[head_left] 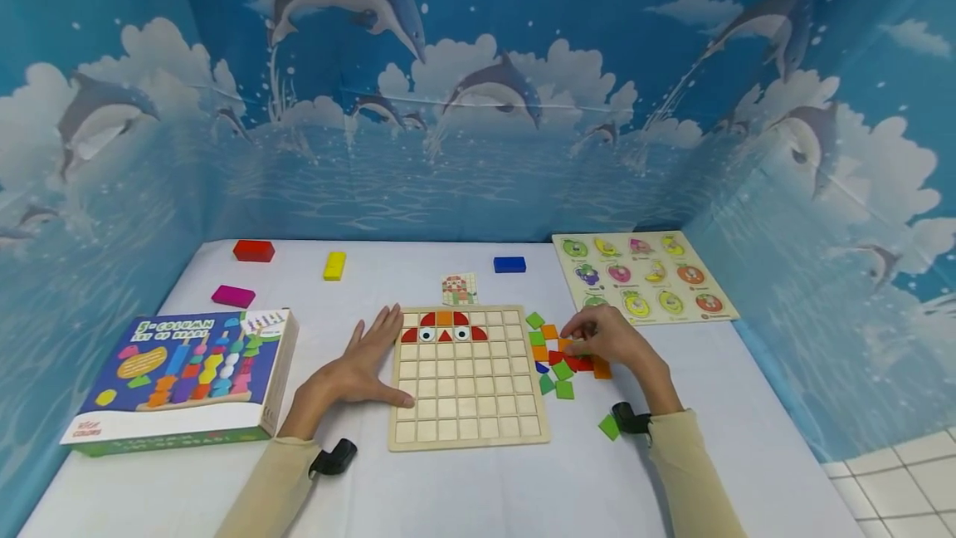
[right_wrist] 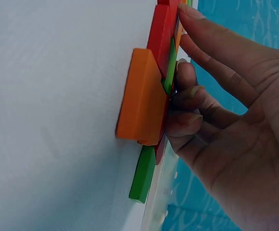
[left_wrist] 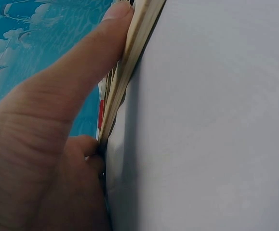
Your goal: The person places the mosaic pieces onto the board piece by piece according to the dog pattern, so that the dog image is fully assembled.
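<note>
My left hand (head_left: 358, 368) lies spread at the left side of a wooden grid board (head_left: 466, 430). Its thumb (left_wrist: 117, 19) rests on the board's edge, and its other fingers touch near the upper left corner. Red quarter-round tiles, an orange square (head_left: 445, 318), a red triangle and two eye tiles (head_left: 460, 334) fill part of the upper rows. My right hand (head_left: 608, 339) reaches into a loose pile of colored tiles, thumb and forefinger close to an orange tile (head_left: 565, 345). Whether they pinch it is unclear. A thick orange tile (right_wrist: 141, 96) and a green tile (right_wrist: 143, 175) lie beneath its curled fingers.
A small pattern card (head_left: 459, 289) lies behind the board. The fruit puzzle board (head_left: 642, 276) is at back right, the bead-set box (head_left: 182, 380) at left. Red (head_left: 254, 251), magenta (head_left: 233, 296), yellow (head_left: 334, 266) and blue blocks (head_left: 510, 265) sit farther back. One green tile (head_left: 609, 427) lies near the right wrist.
</note>
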